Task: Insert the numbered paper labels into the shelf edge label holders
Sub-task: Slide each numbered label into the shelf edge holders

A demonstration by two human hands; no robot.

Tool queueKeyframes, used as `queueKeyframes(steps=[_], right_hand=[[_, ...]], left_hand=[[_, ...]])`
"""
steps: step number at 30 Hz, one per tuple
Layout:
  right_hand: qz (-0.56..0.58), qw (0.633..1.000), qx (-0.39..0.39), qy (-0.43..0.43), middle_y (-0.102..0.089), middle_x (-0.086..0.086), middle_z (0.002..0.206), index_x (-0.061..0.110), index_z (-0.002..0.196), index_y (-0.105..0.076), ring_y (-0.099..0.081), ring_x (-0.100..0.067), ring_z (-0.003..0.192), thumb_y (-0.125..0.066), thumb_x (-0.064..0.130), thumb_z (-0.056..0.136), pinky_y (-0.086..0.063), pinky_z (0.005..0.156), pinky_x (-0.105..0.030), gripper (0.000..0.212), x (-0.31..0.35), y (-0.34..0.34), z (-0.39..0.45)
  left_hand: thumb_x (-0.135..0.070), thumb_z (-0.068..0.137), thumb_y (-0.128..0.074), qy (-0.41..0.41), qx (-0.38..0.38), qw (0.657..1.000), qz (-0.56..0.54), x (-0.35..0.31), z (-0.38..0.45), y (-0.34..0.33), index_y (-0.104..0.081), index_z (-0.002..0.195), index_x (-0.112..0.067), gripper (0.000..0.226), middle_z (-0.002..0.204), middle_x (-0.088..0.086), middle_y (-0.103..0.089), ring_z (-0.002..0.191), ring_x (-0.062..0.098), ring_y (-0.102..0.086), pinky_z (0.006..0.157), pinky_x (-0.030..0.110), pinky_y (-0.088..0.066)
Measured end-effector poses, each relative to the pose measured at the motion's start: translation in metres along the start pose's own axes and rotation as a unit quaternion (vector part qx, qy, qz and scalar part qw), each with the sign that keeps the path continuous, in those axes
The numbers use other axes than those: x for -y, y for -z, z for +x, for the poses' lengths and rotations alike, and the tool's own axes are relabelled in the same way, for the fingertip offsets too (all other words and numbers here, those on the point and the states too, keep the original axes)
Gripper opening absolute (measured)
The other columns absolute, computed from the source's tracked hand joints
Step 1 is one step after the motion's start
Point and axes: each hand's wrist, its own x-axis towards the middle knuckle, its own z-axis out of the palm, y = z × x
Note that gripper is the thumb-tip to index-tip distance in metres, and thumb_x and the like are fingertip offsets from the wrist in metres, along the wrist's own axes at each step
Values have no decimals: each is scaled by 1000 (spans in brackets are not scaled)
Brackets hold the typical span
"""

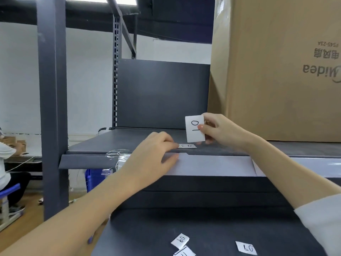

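The right hand (219, 129) is raised over the front part of the upper shelf (103, 143), its grip closed on a white paper label marked "01" (195, 128), pinched between thumb and fingers and held upright on its short end, so the number reads sideways. The left hand (156, 150) lies at the front edge of the same shelf, its fingers (170, 144) curled down on one end of a second label marked "03" (187, 145), which lies flat on the shelf just behind the edge; whether that hand pinches it or only presses on it, I cannot tell. The left thumb rests on the pale label holder strip (212, 164) that runs along the shelf's front edge. A large brown cardboard box (276, 71) stands on the right side of the shelf, close behind the right hand. On the lower shelf (184, 228), near its front edge, lie three more labels: one marked "09" (180, 241), another "09" (246, 248) well to its right, and one partly cut off by the frame (184, 252) that touches the first.
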Motion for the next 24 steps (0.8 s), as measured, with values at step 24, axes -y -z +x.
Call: queueKeyframes(steps=[24], right_hand=[[-23, 992, 95, 76, -70, -10, 88, 21, 99, -68, -53, -29, 72, -52, 4, 88, -49, 72, -34, 25, 21, -11, -13]], left_hand=[[-20, 79, -38, -14, -153, 987, 36, -2, -22, -19, -73, 78, -8, 37, 76, 5, -64, 76, 12, -39, 51, 38, -57]])
